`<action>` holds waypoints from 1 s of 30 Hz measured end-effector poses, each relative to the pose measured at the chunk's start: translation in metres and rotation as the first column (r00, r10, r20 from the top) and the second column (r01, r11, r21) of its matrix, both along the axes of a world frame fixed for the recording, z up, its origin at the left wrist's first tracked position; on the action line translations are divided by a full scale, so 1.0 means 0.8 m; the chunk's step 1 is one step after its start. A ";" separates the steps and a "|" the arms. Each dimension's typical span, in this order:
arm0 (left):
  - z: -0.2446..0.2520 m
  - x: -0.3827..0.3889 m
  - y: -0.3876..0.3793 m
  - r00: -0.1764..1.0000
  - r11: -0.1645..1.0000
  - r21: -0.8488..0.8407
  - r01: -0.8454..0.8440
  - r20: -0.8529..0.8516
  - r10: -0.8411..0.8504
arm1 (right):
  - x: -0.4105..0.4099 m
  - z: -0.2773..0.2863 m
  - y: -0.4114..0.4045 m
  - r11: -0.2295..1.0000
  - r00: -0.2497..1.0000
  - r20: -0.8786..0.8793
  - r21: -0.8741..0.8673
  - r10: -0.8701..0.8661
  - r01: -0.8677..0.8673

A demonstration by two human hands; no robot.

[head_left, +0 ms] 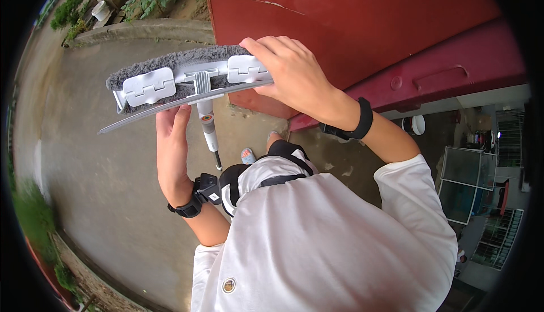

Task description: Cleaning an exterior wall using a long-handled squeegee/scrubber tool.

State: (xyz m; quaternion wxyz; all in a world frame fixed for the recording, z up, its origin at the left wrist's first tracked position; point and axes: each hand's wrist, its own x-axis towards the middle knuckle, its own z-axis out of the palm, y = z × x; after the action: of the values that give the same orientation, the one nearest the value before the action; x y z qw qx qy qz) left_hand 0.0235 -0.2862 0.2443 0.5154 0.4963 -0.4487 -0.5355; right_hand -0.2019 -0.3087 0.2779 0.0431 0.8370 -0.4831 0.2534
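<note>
A two-sided window squeegee has a fluffy grey microfiber pad (142, 68) held by white plastic clips (149, 87). Its long thin blade (204, 96) runs along the near side of the head. From the middle of the head, a white and grey pole (208, 127) points down toward the ground. My right hand (293, 68) grips the right end of the head, thumb below and fingers over the pad. My left hand (173, 129) holds the blade's lower edge left of the pole; some of its fingertips are hidden behind the blade.
A red panel (340, 19) with scratched paint and a dark red beam with a handle (440, 74) stand ahead and to the right. Wet concrete ground (97, 163) lies to the left, bounded by a low curb (144, 29). A white bucket (413, 125) and framed panes (467, 184) are at right.
</note>
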 end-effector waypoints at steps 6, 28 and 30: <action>0.031 0.032 0.057 0.375 0.433 0.198 0.879 0.275 -0.886 | 0.002 -0.005 -0.010 0.994 0.994 0.039 -0.023 0.107 -0.106; -0.117 -0.182 -0.016 0.733 0.964 -0.255 0.071 -0.642 -0.224 | -0.003 0.009 -0.019 0.975 0.952 -0.217 0.091 0.217 -0.202; -0.111 -0.180 -0.014 0.744 0.972 -0.233 0.041 -0.642 -0.186 | -0.001 0.009 -0.017 0.976 0.946 -0.251 0.125 0.204 -0.178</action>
State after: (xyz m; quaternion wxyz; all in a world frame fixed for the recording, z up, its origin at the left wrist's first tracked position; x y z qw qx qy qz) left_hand -0.1205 -0.2977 0.1553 0.6548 0.1915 -0.3200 -0.6574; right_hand -0.2028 -0.3226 0.2854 0.0397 0.9071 -0.4019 0.1188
